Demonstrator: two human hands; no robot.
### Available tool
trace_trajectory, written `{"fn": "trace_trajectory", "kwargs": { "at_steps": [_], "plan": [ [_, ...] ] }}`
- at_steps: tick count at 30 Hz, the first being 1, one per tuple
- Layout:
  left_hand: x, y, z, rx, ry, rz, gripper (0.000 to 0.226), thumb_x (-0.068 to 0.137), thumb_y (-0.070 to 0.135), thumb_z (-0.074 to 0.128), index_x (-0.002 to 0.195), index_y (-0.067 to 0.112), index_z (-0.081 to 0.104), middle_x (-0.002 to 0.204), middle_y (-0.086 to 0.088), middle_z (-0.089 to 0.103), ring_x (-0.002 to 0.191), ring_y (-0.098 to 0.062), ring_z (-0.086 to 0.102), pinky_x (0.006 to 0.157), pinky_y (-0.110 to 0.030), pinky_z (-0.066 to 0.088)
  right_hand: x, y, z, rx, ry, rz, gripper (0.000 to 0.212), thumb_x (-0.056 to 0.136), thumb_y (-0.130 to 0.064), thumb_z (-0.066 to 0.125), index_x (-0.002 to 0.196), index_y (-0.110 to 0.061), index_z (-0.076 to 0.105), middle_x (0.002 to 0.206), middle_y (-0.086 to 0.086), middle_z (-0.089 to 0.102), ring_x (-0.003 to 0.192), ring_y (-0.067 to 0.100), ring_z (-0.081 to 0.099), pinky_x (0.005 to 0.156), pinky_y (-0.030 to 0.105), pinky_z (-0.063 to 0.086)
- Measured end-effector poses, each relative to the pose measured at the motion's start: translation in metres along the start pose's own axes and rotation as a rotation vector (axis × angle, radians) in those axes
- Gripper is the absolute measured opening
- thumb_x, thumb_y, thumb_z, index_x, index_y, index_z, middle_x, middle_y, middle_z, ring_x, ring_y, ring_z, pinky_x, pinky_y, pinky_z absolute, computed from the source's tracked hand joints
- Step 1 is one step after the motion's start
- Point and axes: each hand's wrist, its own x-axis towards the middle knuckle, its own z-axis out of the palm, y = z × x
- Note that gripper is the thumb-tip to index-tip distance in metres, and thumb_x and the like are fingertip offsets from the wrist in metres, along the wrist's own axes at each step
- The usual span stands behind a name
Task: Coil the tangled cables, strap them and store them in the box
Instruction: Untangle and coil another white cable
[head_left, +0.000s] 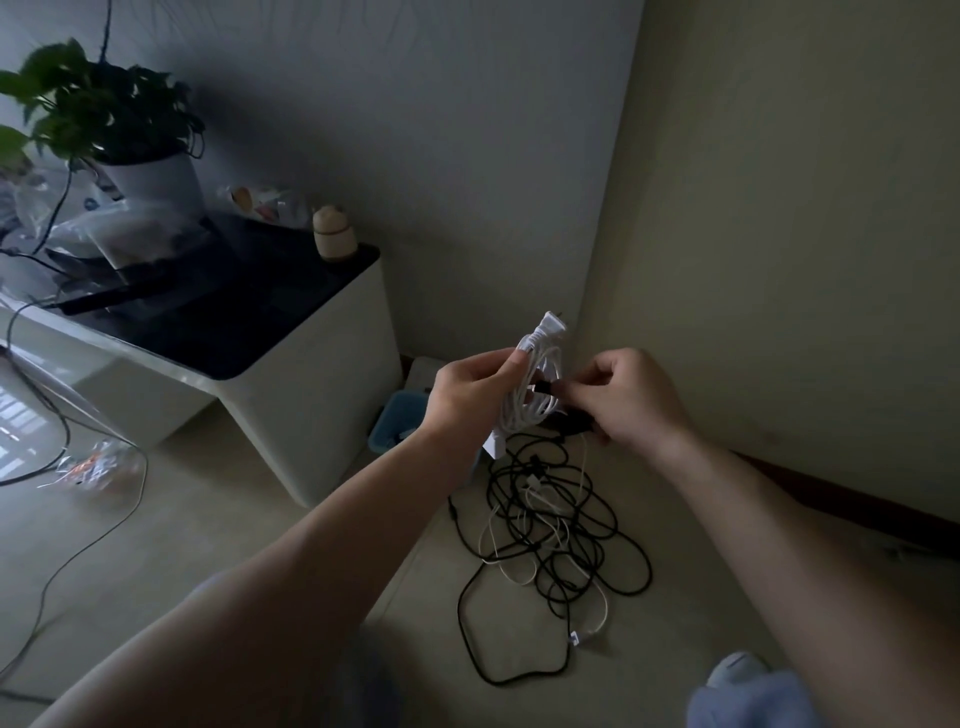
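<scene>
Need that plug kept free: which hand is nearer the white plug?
Left. The left hand grips the coil just below the white plug; the right hand pinches a black strap farther down.

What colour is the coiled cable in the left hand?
White; the coiled cable shows best in the head view.

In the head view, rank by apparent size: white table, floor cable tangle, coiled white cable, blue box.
1. white table
2. floor cable tangle
3. coiled white cable and blue box: similar, box partly hidden.
</scene>
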Motion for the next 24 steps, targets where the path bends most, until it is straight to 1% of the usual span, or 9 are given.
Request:
{"fn": "trace_trajectory", "kwargs": {
  "at_steps": [3, 7, 9, 10, 12, 14, 18, 22, 24],
  "plan": [
    [-0.004, -0.003, 0.005, 0.025, 0.016, 0.017, 0.021, 0.095, 0.028, 0.068, 0.104, 0.013, 0.079, 0.088, -0.007, 0.076, 0.083, -0.02, 0.07, 0.09, -0.044, 0.058, 0.0, 0.001, 0.003, -0.055, 0.039, 0.026, 0.04, 0.075, -0.044, 0.084, 0.067, -0.008, 0.068, 0.058, 0.006, 0.07, 0.038, 0.013, 0.057, 0.04, 0.025, 0.044],
    [-0.009, -0.007, 0.015, 0.052, 0.007, 0.02, 0.018, 0.094, 0.031, 0.069, 0.102, 0.019, 0.08, 0.089, -0.004, 0.078, 0.082, -0.015, 0.073, 0.081, -0.035, 0.059, -0.003, -0.001, 0.011, -0.106, 0.056, 0.029, 0.034, 0.074, -0.035, 0.08, 0.057, -0.011, 0.064, 0.05, 0.003, 0.065, 0.032, 0.008, 0.051, 0.035, 0.022, 0.038],
    [-0.01, -0.008, 0.017, 0.077, 0.021, 0.01, 0.014, 0.094, 0.032, 0.069, 0.095, 0.025, 0.081, 0.088, 0.0, 0.078, 0.081, -0.011, 0.074, 0.074, -0.029, 0.058, -0.004, -0.002, 0.014, -0.104, 0.061, 0.026, 0.034, 0.076, -0.038, 0.08, 0.059, -0.011, 0.065, 0.052, 0.003, 0.066, 0.034, 0.007, 0.052, 0.039, 0.025, 0.041],
    [-0.01, -0.008, 0.017, 0.08, 0.027, 0.001, 0.013, 0.093, 0.033, 0.069, 0.094, 0.026, 0.081, 0.087, 0.001, 0.078, 0.081, -0.011, 0.074, 0.074, -0.029, 0.058, -0.005, -0.002, 0.015, -0.088, 0.055, 0.029, 0.034, 0.078, -0.038, 0.079, 0.062, -0.01, 0.067, 0.055, 0.006, 0.068, 0.036, 0.009, 0.055, 0.041, 0.028, 0.045],
    [-0.009, -0.008, 0.017, 0.058, 0.035, -0.02, 0.015, 0.093, 0.031, 0.07, 0.097, 0.022, 0.081, 0.089, -0.003, 0.078, 0.083, -0.015, 0.074, 0.081, -0.034, 0.06, -0.005, -0.001, 0.016, -0.023, 0.018, 0.051, 0.032, 0.083, -0.036, 0.077, 0.068, -0.01, 0.07, 0.062, 0.011, 0.072, 0.044, 0.018, 0.061, 0.043, 0.032, 0.05],
    [-0.009, -0.007, 0.016, 0.021, 0.03, -0.042, 0.018, 0.093, 0.028, 0.07, 0.101, 0.016, 0.08, 0.092, -0.009, 0.078, 0.083, -0.02, 0.072, 0.087, -0.04, 0.059, -0.005, 0.001, 0.015, 0.068, -0.048, 0.081, 0.024, 0.088, -0.031, 0.075, 0.073, -0.013, 0.072, 0.069, 0.012, 0.074, 0.052, 0.022, 0.064, 0.043, 0.029, 0.05],
    [-0.01, -0.006, 0.016, 0.001, -0.004, -0.085, 0.021, 0.093, 0.027, 0.07, 0.105, 0.012, 0.079, 0.098, -0.015, 0.077, 0.092, -0.028, 0.072, 0.092, -0.044, 0.058, -0.006, 0.003, 0.012, 0.178, -0.178, 0.127, 0.015, 0.092, -0.022, 0.071, 0.078, -0.022, 0.074, 0.068, -0.004, 0.075, 0.058, 0.01, 0.07, 0.045, 0.021, 0.05],
    [-0.008, -0.006, 0.013, 0.044, -0.025, -0.078, 0.021, 0.093, 0.028, 0.071, 0.104, 0.014, 0.08, 0.095, -0.012, 0.077, 0.09, -0.026, 0.073, 0.089, -0.041, 0.059, -0.006, 0.004, 0.013, 0.309, -0.254, 0.21, 0.017, 0.095, -0.019, 0.067, 0.081, -0.023, 0.075, 0.07, -0.006, 0.075, 0.059, 0.005, 0.07, 0.048, 0.02, 0.052],
    [-0.008, -0.006, 0.011, 0.065, -0.025, -0.063, 0.02, 0.092, 0.03, 0.071, 0.103, 0.016, 0.08, 0.095, -0.009, 0.078, 0.091, -0.025, 0.074, 0.088, -0.039, 0.059, -0.006, 0.004, 0.012, 0.402, -0.305, 0.249, 0.021, 0.098, -0.012, 0.061, 0.085, -0.021, 0.076, 0.072, -0.005, 0.075, 0.06, 0.004, 0.07, 0.05, 0.019, 0.052]
  ]
}}
